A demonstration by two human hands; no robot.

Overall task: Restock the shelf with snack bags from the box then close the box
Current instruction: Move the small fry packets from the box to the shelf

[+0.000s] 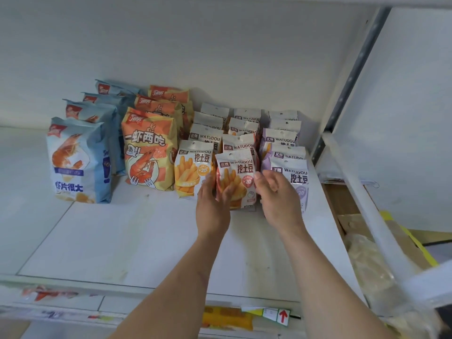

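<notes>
Both hands up on the white shelf [117,241], either side of one red-trimmed WATUDOU snack bag [236,177]. Left hand [212,206] at the bag's nine o'clock edge, fingers lightly curled round its lower left side, thumb across the front. Right hand [278,196] at the three o'clock edge, thumb and fingers pinching the bag's right side about halfway up. Bag upright, at the front of the middle WATUDOU row, bottom edge on or just above the shelf; cannot tell which.

At nine o'clock of the held bag, touching or just beside it: a yellow WATUDOU bag [192,167], front of its own row. At three o'clock, partly behind the right hand: a purple WATUDOU bag [293,177], front of a third row. Behind each, toward twelve o'clock, more bags of the same kind lined up to the back wall.

Further toward nine o'clock: an orange shrimp-picture bag [149,150] heading a short row, then a blue shrimp bag [75,162] heading another, both rows upright.

At four o'clock, below and right of the shelf, past a grey upright post [354,69]: a brown cardboard box [347,204] with yellow tape, flaps open, contents blurred. Along the shelf's front lip at six o'clock, a yellow price label [227,316] and a small tag with a red arrow [283,316].
</notes>
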